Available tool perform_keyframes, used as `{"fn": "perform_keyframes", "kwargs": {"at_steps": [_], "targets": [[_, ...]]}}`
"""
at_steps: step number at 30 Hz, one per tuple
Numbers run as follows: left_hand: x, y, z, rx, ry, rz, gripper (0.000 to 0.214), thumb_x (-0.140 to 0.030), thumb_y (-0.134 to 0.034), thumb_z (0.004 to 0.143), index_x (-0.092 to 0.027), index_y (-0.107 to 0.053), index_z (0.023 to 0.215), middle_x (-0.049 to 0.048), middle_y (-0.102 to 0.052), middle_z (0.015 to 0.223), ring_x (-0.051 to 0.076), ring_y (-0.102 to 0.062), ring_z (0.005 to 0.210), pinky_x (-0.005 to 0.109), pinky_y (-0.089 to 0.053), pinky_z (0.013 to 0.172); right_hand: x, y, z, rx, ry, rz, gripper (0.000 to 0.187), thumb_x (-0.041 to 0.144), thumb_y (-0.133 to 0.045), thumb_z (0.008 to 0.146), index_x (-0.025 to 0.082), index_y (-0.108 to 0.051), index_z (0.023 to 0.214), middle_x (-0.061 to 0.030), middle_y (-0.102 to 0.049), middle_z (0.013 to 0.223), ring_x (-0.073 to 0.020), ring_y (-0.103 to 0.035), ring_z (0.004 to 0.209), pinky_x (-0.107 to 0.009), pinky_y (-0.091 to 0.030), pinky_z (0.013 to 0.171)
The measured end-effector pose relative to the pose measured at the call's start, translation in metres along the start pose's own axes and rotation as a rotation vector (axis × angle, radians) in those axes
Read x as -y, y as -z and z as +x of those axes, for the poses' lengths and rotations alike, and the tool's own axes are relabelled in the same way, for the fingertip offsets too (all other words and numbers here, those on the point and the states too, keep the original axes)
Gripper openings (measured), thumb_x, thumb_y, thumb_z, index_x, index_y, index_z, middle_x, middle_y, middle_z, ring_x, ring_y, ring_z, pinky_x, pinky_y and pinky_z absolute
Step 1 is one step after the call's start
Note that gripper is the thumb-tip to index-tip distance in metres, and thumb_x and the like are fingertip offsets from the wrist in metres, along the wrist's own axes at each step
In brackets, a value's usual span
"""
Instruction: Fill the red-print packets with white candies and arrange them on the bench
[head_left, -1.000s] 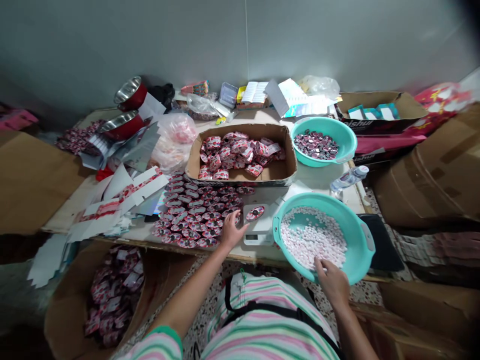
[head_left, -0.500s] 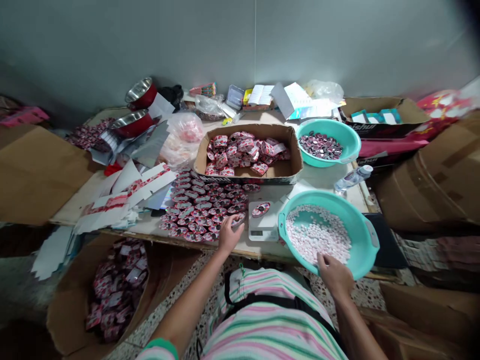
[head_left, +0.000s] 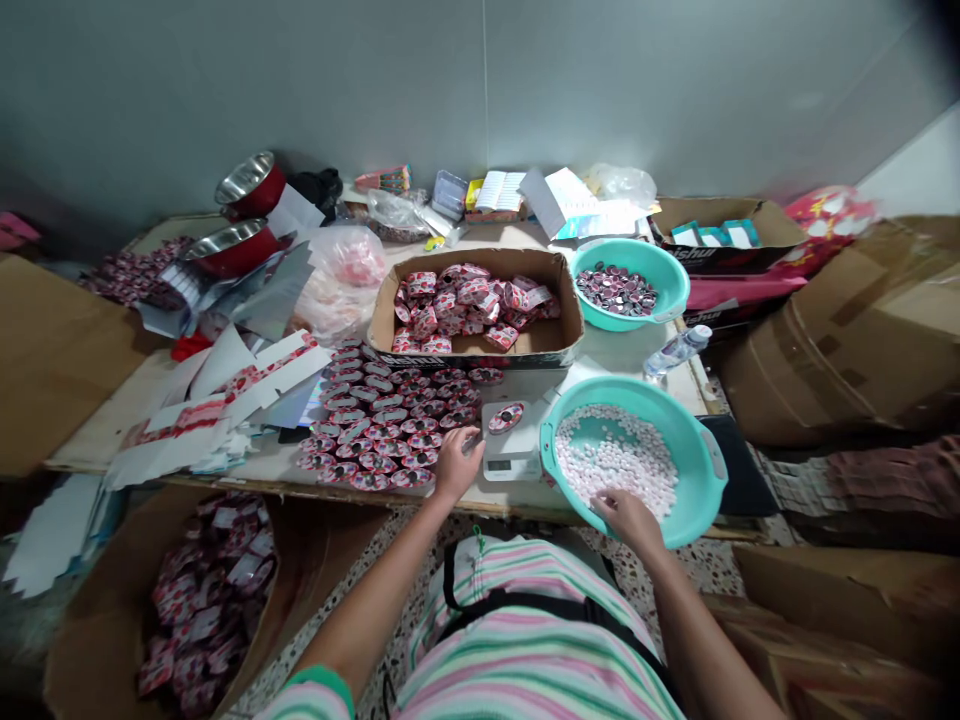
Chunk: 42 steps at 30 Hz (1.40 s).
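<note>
My left hand (head_left: 459,466) is at the right edge of rows of small oval packs (head_left: 390,420) with red and pink printed sides. Its thumb and fingers curve round one oval pack, partly hidden by the fingers. Just right of it, a white digital scale (head_left: 511,467) carries a single oval pack (head_left: 505,417) with something dark in its middle. My right hand (head_left: 631,518) reaches over the near rim of a turquoise basin (head_left: 701,500) of small white pellets (head_left: 615,455). Its fingers are pinched at the pellets; what they hold is too small to make out.
Behind the packs stands a cardboard box (head_left: 480,357) of printed packs. A second turquoise basin (head_left: 679,290) holds dark round pieces. A plastic bottle (head_left: 679,352) lies at the right. Cut card sheets (head_left: 187,430) cover the left; a carton (head_left: 90,640) of packs sits below.
The view has turned slightly right. My left hand has shifted a little toward the scale with the oval pack. Within the basin, my right hand has moved left along the near side.
</note>
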<state>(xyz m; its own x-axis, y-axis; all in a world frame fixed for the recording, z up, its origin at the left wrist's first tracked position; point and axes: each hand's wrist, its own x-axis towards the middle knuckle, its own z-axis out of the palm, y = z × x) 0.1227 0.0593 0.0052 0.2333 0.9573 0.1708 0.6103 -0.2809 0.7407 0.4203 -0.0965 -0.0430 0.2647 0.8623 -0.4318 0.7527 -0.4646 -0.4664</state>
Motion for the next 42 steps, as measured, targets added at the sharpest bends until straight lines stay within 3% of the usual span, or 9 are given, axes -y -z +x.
{"fn": "perform_keyframes", "kwargs": {"at_steps": [8, 14, 18, 24, 27, 31, 34, 37, 42], "targets": [[0.002, -0.002, 0.003, 0.035, -0.016, 0.002, 0.013, -0.019, -0.058, 0.082, -0.020, -0.060, 0.095, 0.0055, -0.065, 0.097, 0.021, -0.058, 0.096, 0.037, -0.046, 0.088, 0.024, -0.013, 0.033, 0.034, 0.065, 0.103, 0.029, 0.037, -0.046, 0.077, 0.019, -0.069, 0.074, -0.0072, -0.070, 0.076, -0.0209, -0.061, 0.071, -0.027, -0.037, 0.063], [0.011, -0.002, -0.002, 0.031, 0.028, -0.013, 0.015, -0.019, -0.057, 0.082, -0.021, -0.061, 0.096, 0.0056, -0.065, 0.098, 0.021, -0.058, 0.099, 0.039, -0.048, 0.089, 0.024, -0.004, 0.033, 0.030, 0.064, 0.084, 0.032, 0.038, -0.046, 0.073, 0.017, -0.067, 0.062, -0.0082, -0.069, 0.068, -0.0212, -0.061, 0.066, -0.027, -0.035, 0.059], [0.013, -0.001, -0.005, 0.022, 0.049, -0.016, 0.013, -0.018, -0.056, 0.082, -0.021, -0.061, 0.094, 0.0054, -0.065, 0.097, 0.021, -0.058, 0.099, 0.039, -0.048, 0.090, 0.019, -0.001, 0.032, -0.005, 0.005, 0.173, 0.033, 0.043, -0.048, 0.069, 0.019, -0.070, 0.064, -0.0076, -0.071, 0.073, -0.0250, -0.064, 0.071, -0.029, -0.040, 0.063], [0.010, -0.001, -0.007, 0.023, 0.086, -0.028, 0.013, -0.017, -0.056, 0.082, -0.021, -0.061, 0.094, 0.0049, -0.065, 0.097, 0.021, -0.058, 0.100, 0.039, -0.046, 0.092, 0.004, 0.005, 0.030, 0.098, -0.024, 0.260, 0.029, 0.046, -0.059, 0.061, 0.020, -0.072, 0.065, -0.0067, -0.072, 0.073, -0.0282, -0.067, 0.075, -0.032, -0.046, 0.067], [0.010, -0.002, -0.007, 0.029, 0.093, -0.033, 0.013, -0.017, -0.056, 0.082, -0.021, -0.061, 0.093, 0.0041, -0.065, 0.097, 0.021, -0.057, 0.100, 0.038, -0.046, 0.092, 0.010, 0.013, 0.029, 0.023, -0.058, 0.312, 0.028, 0.046, -0.062, 0.060, 0.021, -0.072, 0.067, -0.0069, -0.073, 0.076, -0.0286, -0.067, 0.077, -0.033, -0.048, 0.070], [0.010, -0.002, -0.005, 0.032, 0.103, -0.041, 0.014, -0.016, -0.056, 0.081, -0.021, -0.061, 0.094, 0.0042, -0.064, 0.098, 0.021, -0.056, 0.101, 0.038, -0.046, 0.091, 0.055, 0.027, 0.036, -0.215, -0.023, 0.488, 0.035, 0.050, -0.063, 0.067, 0.020, -0.072, 0.082, -0.0079, -0.073, 0.085, -0.0269, -0.067, 0.082, -0.033, -0.051, 0.074], [0.008, -0.003, 0.001, 0.027, 0.103, -0.044, 0.014, -0.016, -0.056, 0.081, -0.021, -0.061, 0.093, 0.0041, -0.064, 0.096, 0.021, -0.056, 0.100, 0.038, -0.046, 0.091, 0.107, 0.031, 0.050, -0.306, 0.150, 0.554, 0.037, 0.051, -0.060, 0.075, 0.018, -0.070, 0.090, -0.0085, -0.072, 0.090, -0.0230, -0.065, 0.080, -0.032, -0.052, 0.072], [0.006, -0.004, 0.007, 0.024, 0.088, -0.034, 0.014, -0.016, -0.057, 0.081, -0.021, -0.061, 0.093, 0.0042, -0.064, 0.096, 0.021, -0.055, 0.101, 0.039, -0.046, 0.093, 0.151, 0.024, 0.069, -0.375, 0.347, 0.468, 0.035, 0.049, -0.055, 0.082, 0.020, -0.070, 0.094, -0.0077, -0.070, 0.092, -0.0201, -0.062, 0.080, -0.031, -0.050, 0.071], [0.004, -0.003, 0.012, 0.028, 0.083, -0.019, 0.015, -0.017, -0.057, 0.081, -0.021, -0.061, 0.095, 0.0043, -0.063, 0.098, 0.020, -0.054, 0.104, 0.039, -0.044, 0.096, 0.177, -0.002, 0.097, -0.426, 0.520, 0.352, 0.029, 0.043, -0.052, 0.088, 0.022, -0.069, 0.098, -0.0070, -0.068, 0.089, -0.0196, -0.059, 0.084, -0.032, -0.048, 0.077]]}}
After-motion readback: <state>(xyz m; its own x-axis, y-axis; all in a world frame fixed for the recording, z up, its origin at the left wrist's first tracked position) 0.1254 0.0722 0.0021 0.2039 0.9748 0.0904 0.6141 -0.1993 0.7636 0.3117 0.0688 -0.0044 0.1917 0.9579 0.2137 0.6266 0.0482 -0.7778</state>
